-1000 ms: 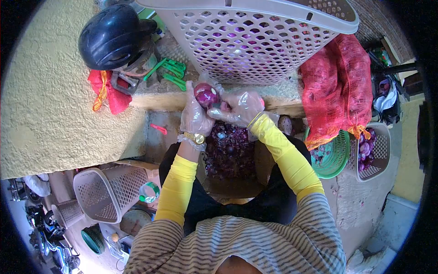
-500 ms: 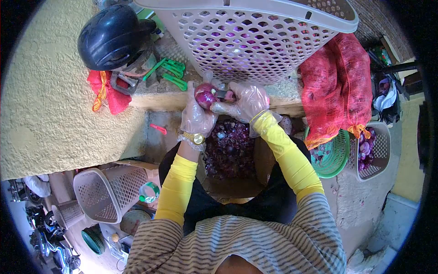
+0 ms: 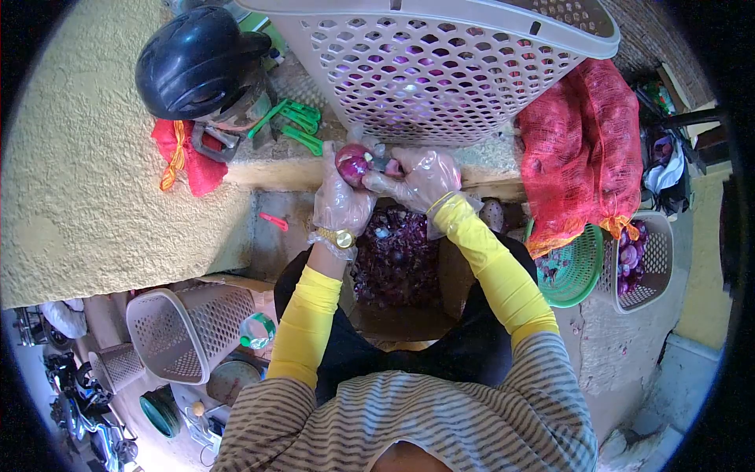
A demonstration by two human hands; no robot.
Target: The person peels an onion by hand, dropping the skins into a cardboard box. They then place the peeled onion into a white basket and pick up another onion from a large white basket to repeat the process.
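Note:
My left hand [image 3: 340, 195], in a clear plastic glove, is wrapped round a red onion [image 3: 353, 164]. A pale spot shows on the side of the onion turned to my right hand. Gloved too, my right hand [image 3: 419, 178] is closed beside the onion, thumb close to its skin. It grips a small knife, mostly hidden by the fingers now; its short dark blade showed a moment earlier. Below both hands, between my legs, a cardboard box [image 3: 383, 321] holds a heap of purple onion skins [image 3: 395, 256].
A large perforated basket [image 3: 417, 75] of onions stands on the ledge ahead. Red mesh sacks [image 3: 580, 149], a green basket [image 3: 578, 271] and another onion basket [image 3: 659, 263] are right. A helmet [image 3: 193, 63], green clips [image 3: 299, 118] and a bottle [image 3: 257, 330] lie left.
The dark blade between the onion and my right hand has gone from plain view as the right hand turned slightly. The onion stays in my left hand, in nearly the same place.

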